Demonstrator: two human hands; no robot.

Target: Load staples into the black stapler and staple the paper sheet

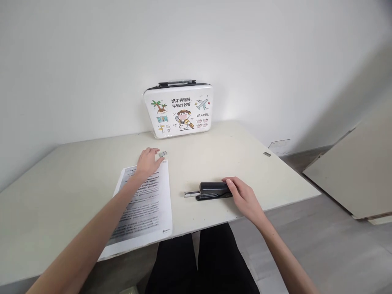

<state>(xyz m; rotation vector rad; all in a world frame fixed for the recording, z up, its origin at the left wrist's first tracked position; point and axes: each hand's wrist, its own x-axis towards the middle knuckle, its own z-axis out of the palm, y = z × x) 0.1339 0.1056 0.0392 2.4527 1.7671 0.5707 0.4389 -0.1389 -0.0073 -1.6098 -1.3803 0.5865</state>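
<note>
My right hand [243,198] is wrapped round the rear end of a black stapler [214,189], which lies on the table with its metal staple tray [191,194] sticking out at the front, to the left. Over the top of a printed sheet of paper [148,216], my left hand [149,162] reaches out with thumb and fingers apart. Between its fingertips, just beyond the sheet's upper edge, lie several small grey staple strips [163,154]. Whether the fingertips touch them I cannot tell. My left forearm hides part of the sheet.
A white travel case [180,112] with cartoon prints and a black handle leans against the wall at the back of the pale table [76,179]. Near the table's right edge lies another small grey strip [267,154]. A pale panel [352,179] stands on the floor at right.
</note>
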